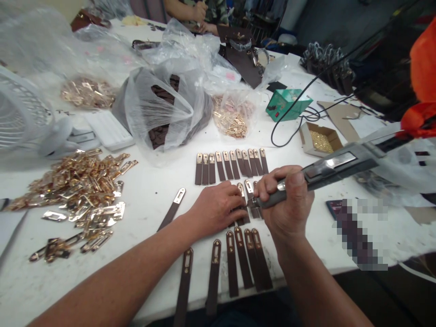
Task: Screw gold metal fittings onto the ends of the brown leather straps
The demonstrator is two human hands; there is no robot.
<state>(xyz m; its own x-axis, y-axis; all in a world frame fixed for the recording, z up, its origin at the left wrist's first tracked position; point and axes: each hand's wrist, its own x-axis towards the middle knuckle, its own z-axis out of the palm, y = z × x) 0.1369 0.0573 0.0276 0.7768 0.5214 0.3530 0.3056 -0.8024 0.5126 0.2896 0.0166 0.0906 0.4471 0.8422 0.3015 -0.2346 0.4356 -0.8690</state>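
Note:
My right hand [286, 200] is wrapped round the grey body of an electric screwdriver [332, 168], which slants down to the left. Its bit points at a short brown leather strap [241, 188] with a gold metal plate at its top end. My left hand [221, 204] lies low over that strap, fingers curled and pressing it to the table; the fingertips are partly hidden. Beside it lie more plated straps [250, 186]. A row of straps [231, 165] lies behind my hands, and another group of straps [238, 259] in front. One strap [173, 206] lies apart at the left.
A heap of gold metal plates [85, 186] covers the left of the white table [143, 200]. Behind stand a plastic bag [136, 113] of brown pieces, a fan [20, 109], a green box [288, 104] and a carton of small gold screws [320, 141]. Another person's hands [200, 18] show at the back.

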